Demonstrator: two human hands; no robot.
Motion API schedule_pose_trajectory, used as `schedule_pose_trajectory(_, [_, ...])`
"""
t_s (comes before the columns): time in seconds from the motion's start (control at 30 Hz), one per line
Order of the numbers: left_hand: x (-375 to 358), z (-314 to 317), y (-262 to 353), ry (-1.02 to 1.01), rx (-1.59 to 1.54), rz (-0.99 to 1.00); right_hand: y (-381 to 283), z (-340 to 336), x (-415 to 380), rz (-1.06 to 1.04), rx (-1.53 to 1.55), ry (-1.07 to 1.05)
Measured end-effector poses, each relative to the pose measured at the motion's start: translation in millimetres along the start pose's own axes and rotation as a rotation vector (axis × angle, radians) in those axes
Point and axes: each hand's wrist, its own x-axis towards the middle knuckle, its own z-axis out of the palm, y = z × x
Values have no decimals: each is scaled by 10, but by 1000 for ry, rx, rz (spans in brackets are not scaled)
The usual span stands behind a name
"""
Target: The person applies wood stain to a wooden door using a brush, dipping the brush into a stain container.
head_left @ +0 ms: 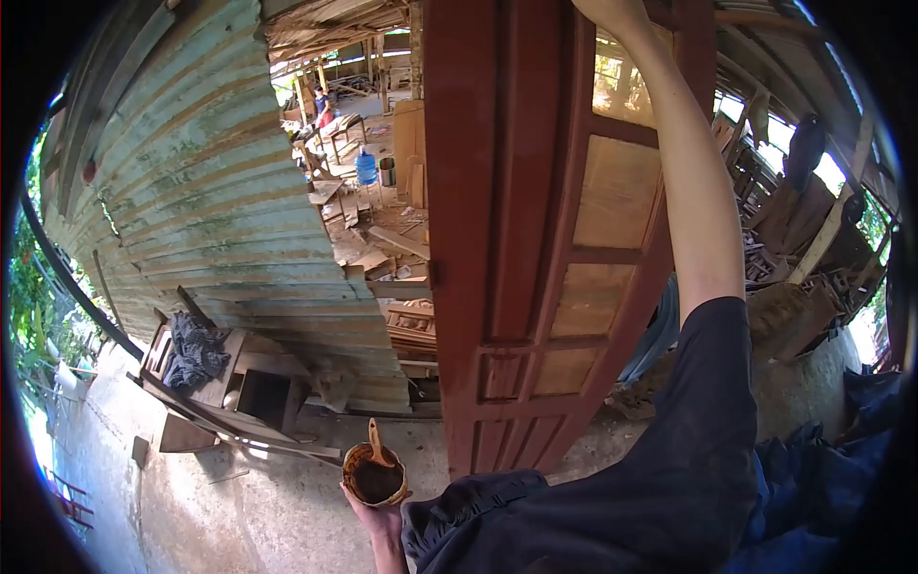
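Observation:
Low in the view, my left hand is wrapped round a small paint-stained pot with dark contents. A paintbrush rests in the pot, its wooden handle sticking up over the rim. In front of me stands a tall red-brown wooden door with glazed panes along its right side. My right arm reaches up across the door, and my right hand is at its upper part. The top edge of the view cuts that hand off, so its fingers are hidden.
A corrugated metal wall runs along the left, with a wooden cabinet and a dark cloth beside it. Beyond the opening are a blue water jug, scattered boards and a distant person. Timber is piled at right.

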Motion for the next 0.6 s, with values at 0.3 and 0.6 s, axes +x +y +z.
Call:
schedule_pose_trajectory(0.3, [-45,92,-494,-47,-96,-6,-117,-421,-384,80,-11,-145])
schedule_pose_trajectory(0.6, [-168,55,-218,-57,-39,-169,-516,-489,-1483,151,41,-226])
